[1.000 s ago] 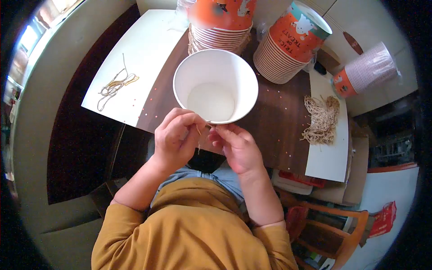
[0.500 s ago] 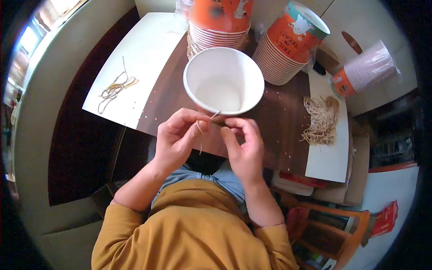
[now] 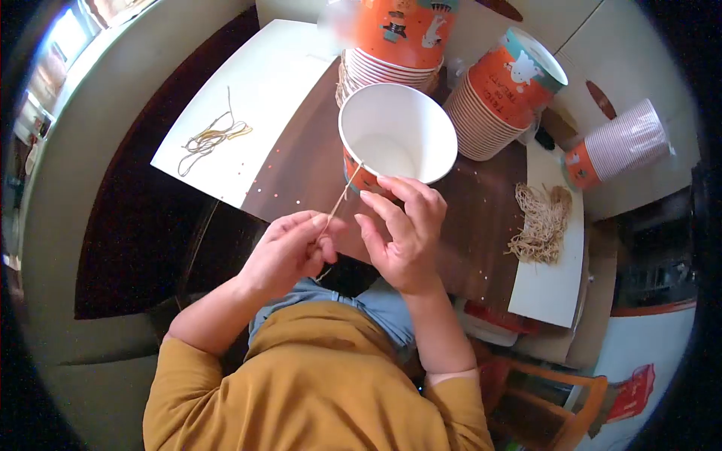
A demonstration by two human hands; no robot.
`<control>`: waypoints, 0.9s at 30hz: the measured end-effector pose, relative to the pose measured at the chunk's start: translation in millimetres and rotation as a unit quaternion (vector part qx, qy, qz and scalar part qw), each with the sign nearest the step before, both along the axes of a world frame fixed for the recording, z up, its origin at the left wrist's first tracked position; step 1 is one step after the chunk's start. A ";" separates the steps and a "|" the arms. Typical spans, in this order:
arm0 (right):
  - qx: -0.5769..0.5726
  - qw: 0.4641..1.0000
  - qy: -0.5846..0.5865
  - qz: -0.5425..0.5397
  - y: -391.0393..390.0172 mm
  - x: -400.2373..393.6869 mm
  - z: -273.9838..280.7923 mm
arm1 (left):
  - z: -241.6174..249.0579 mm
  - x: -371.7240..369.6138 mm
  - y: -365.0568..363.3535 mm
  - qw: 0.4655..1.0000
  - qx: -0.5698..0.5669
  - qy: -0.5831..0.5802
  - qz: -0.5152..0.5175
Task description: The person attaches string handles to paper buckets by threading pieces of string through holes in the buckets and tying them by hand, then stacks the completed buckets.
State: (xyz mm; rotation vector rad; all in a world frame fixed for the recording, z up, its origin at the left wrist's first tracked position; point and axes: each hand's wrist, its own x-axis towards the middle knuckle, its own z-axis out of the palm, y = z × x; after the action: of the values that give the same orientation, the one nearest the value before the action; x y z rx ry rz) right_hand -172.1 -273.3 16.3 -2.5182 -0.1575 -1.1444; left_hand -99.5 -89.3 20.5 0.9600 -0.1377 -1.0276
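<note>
A large paper bucket (image 3: 398, 131), white inside and orange outside, stands on the table in front of me, its mouth tipped toward me. A thin tan string (image 3: 345, 192) runs from its near rim down to my left hand (image 3: 289, 244), which pinches it taut between thumb and fingers. The loose end of the string hangs below that hand. My right hand (image 3: 406, 233) has its fingers spread, fingertips close to the bucket's near side, with nothing between them.
Behind stand stacked orange buckets (image 3: 402, 37) and a second stack (image 3: 500, 86). A wrapped stack (image 3: 620, 143) lies tilted at the right. A bundle of tan strings (image 3: 540, 224) rests on the table's right side; loose strings (image 3: 210, 139) lie on the left.
My left hand has drawn the string down and left, away from the rim. My right hand has let go and opened its fingers. The view has shifted slightly.
</note>
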 end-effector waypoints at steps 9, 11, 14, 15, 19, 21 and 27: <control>-0.064 0.996 -0.036 0.055 4.9 4.9 2.8 | 24.1 -8.1 -2.6 0.909 0.071 -0.408 -0.040; -0.085 0.993 -0.070 0.038 6.7 3.6 -2.8 | 34.5 -8.8 0.2 0.912 0.047 -0.401 -0.075; -0.076 0.993 -0.086 0.038 1.3 2.1 -9.7 | 50.5 -13.4 13.3 0.873 -0.014 -0.458 -0.166; -0.062 0.993 -0.087 0.050 -3.1 -0.5 -11.5 | 59.9 -12.5 18.1 0.866 -0.004 -0.463 -0.187; -0.042 0.993 -0.069 0.090 -16.6 -11.9 -8.5 | 75.5 -14.1 25.0 0.873 -0.025 -0.429 -0.232; -0.035 0.994 -0.055 0.087 -24.1 -17.7 -6.3 | 82.0 -13.5 25.6 0.855 -0.020 -0.435 -0.284; -0.054 0.991 0.060 0.108 -69.8 -56.3 25.9 | 101.9 31.8 40.1 0.813 0.125 -0.480 -0.305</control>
State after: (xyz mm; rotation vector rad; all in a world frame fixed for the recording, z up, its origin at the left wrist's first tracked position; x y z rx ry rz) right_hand -228.4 -343.1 42.2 -2.5795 -0.4605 -0.9189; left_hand -67.7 -49.2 122.4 1.6799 -1.2512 -1.0489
